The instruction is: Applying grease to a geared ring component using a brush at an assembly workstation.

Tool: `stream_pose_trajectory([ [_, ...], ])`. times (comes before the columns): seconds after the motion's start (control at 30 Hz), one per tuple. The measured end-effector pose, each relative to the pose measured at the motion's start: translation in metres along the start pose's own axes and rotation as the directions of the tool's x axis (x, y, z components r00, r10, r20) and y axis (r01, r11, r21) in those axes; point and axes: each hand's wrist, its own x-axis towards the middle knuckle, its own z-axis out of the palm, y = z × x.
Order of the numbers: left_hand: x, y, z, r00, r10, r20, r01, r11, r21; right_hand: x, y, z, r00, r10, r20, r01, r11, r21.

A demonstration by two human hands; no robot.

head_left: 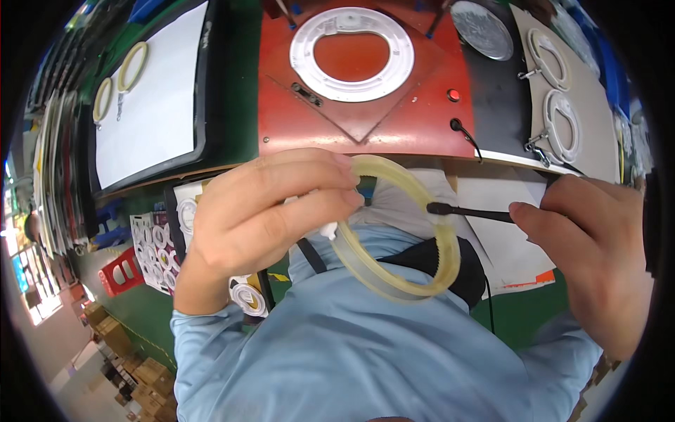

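A yellowish, translucent ring (448, 264) is held up in front of my body, below the bench edge. My left hand (260, 214) grips its left side, fingers closed round the rim. Beside those fingertips a small white piece (328, 230) sticks out; what it belongs to is hidden. In my right hand (590, 239), thumb and fingers pinch a thin black stick (481, 213) with a thicker, dark tip. That tip meets the ring's right side, at a paler patch of the rim. The tip's exact kind I cannot make out.
Ahead stands a red panel (309, 133) bearing a white ring (302, 56) and a red button (453, 95). A shiny round dish (481, 32) lies right of it. White rings (561, 126) rest on a brown board; cream rings (133, 67) lie on a white sheet (165, 105) at left.
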Motion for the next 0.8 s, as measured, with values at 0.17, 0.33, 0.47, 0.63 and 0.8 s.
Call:
stream_pose_trajectory([
  [0.17, 0.026, 0.009, -0.003, 0.952, 0.081, 0.294, -0.068, 0.996, -0.057, 0.012, 0.023, -0.005, 0.968, -0.140, 0.210, 0.059, 0.935, 0.351],
  [0.33, 0.005, 0.015, -0.009, 0.951, 0.173, 0.255, -0.204, 0.974, 0.100, 0.020, 0.077, 0.051, 0.901, -0.409, 0.144, 0.165, 0.631, 0.758],
  [0.47, 0.006, -0.004, -0.014, 0.991, 0.028, 0.128, -0.031, 0.999, 0.019, -0.033, 0.106, 0.082, 0.989, 0.134, 0.063, -0.085, 0.169, 0.982],
  [0.63, -0.026, -0.010, -0.010, 0.975, -0.146, -0.166, 0.123, 0.982, -0.140, -0.026, 0.111, 0.158, 0.590, 0.802, -0.094, -0.057, 0.158, 0.986],
  [0.8, -0.028, 0.003, -0.004, 0.915, -0.303, -0.267, 0.214, 0.924, -0.317, 0.003, 0.132, 0.224, 0.418, 0.863, -0.283, -0.249, 0.409, 0.878],
])
